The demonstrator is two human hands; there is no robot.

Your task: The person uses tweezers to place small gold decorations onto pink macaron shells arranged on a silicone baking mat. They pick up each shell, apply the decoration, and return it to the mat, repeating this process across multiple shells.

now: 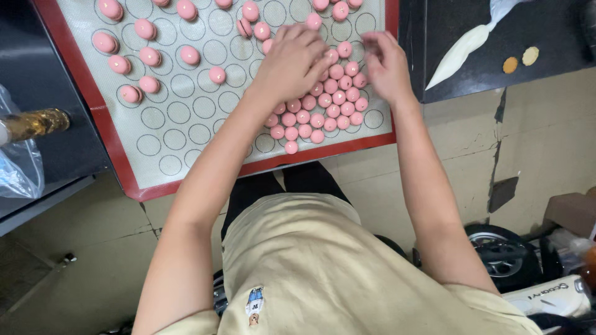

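Baking mat: grey silicone sheet with a red border and printed circles, lying flat on the dark counter.
Left hand: fingers spread, palm down over the shell cluster.
Right hand: fingers curled, tips at the cluster's right edge; whether it pinches one I cannot tell.
Pink macaron shells: bunched at the mat's near right, others scattered; likely light and brittle, best taken by the sides.

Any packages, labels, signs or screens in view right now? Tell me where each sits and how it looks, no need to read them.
Plastic bag: far left edge, clear, crumpled, hanging beside a gold tube.
Piping bag: top right on the black counter, long white cone, twisted end.
White case: bottom right near the floor, rounded, with dark lettering.
Shirt patch: bottom centre on the tan shirt, small bear figure.
No signs or screens.
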